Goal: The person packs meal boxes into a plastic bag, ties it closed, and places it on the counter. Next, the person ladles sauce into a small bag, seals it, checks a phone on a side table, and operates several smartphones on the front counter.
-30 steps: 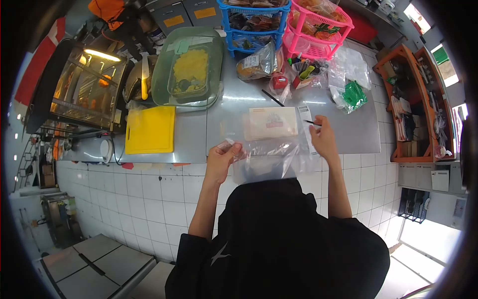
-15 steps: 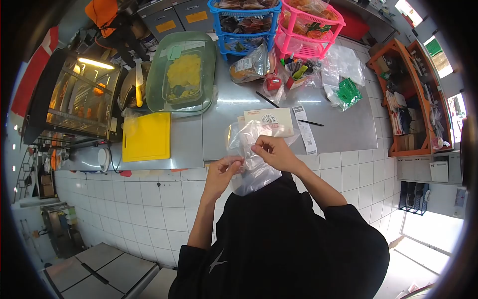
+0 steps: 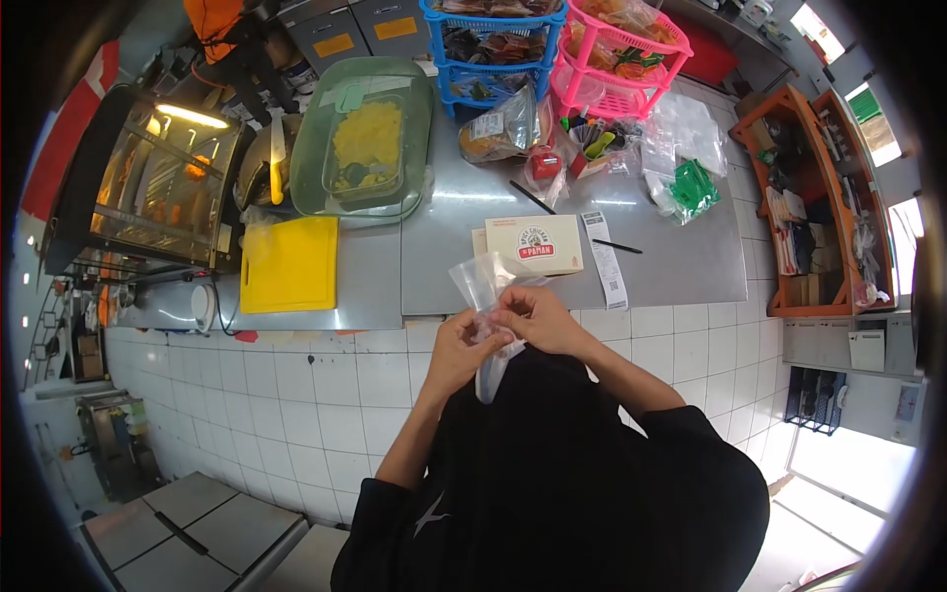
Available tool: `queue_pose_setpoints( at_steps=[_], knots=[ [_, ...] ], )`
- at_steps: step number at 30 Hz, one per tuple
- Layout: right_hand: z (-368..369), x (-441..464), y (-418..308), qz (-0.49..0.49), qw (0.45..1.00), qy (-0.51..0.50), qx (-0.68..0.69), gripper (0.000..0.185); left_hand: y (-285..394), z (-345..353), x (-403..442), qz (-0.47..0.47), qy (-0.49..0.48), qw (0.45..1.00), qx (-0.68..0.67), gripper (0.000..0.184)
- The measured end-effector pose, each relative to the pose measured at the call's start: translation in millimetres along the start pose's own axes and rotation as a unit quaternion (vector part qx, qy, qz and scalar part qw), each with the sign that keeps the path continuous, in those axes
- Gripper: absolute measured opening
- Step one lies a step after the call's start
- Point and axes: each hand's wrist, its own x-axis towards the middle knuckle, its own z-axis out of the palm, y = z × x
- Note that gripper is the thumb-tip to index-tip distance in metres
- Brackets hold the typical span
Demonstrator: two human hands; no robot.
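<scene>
While the fingers of both hands are closed in a pinch, the left hand point(image 3: 458, 353) and the right hand point(image 3: 541, 318) grip a plastic bag point(image 3: 485, 278) between them, close before the black shirt point(image 3: 582, 474). I judge this bag very light, soft and rather slippery, with thin film that a sharp pull could tear; the gathered folds between the fingertips seem the best place to hold. It looks clear and shiny, slightly milky, narrow at the hands, wider beyond them, with its lower part hanging below. Just beyond the hands, a printed box point(image 3: 536, 247) rests on the metal table point(image 3: 681, 276). Farther to the right of the right hand lie a receipt point(image 3: 610, 280) and a black pen point(image 3: 623, 247), partly across it.
</scene>
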Motion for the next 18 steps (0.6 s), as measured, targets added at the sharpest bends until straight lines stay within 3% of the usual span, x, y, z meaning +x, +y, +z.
queue_pose_setpoints(
  at_steps=[1,4,5,8,9,12,15,16,18],
  knots=[
    [-3.1,-0.4,4.2,-0.039,0.999,0.015,-0.026,0.018,-4.6,-2.7,0.5,0.001,-0.018,0.997,-0.081,0.016],
    [-27.2,-4.1,5.3,-0.025,0.992,-0.017,-0.126,0.016,-9.0,-20.4,2.3,0.014,-0.093,0.995,-0.039,0.018],
    [-32.7,-5.3,1.4,-0.005,0.991,-0.004,-0.135,0.014,-9.7,-25.1,1.9,0.004,-0.085,0.996,0.03,0.017],
    [-59.3,-7.0,13.2,-0.064,0.978,0.014,-0.198,0.01,-20.6,-37.2,1.8,0.018,-0.049,0.999,-0.004,0.016],
    [-67.8,-9.4,5.4,-0.063,0.964,0.022,-0.256,0.013,-15.4,-40.8,0.9,-0.011,0.005,1.0,-0.029,0.019],
    [-76.0,-13.0,4.3,-0.07,0.975,-0.004,-0.213,0.012,-12.6,-44.6,5.7,0.116,0.115,0.986,0.031,0.021],
    [-26.9,-14.8,-16.4,0.031,0.999,0.017,0.027,0.016,-15.3,-19.3,8.3,0.084,0.066,0.994,0.009,0.019],
    [-15.3,-12.5,-13.1,0.017,1.0,0.015,0.003,0.017,-16.9,-8.0,11.6,0.076,0.049,0.996,0.002,0.018],
    [1.0,-4.4,14.2,-0.011,0.999,0.01,-0.045,0.02,-29.5,-3.7,17.4,0.072,0.039,0.99,0.112,0.019]
  ],
)
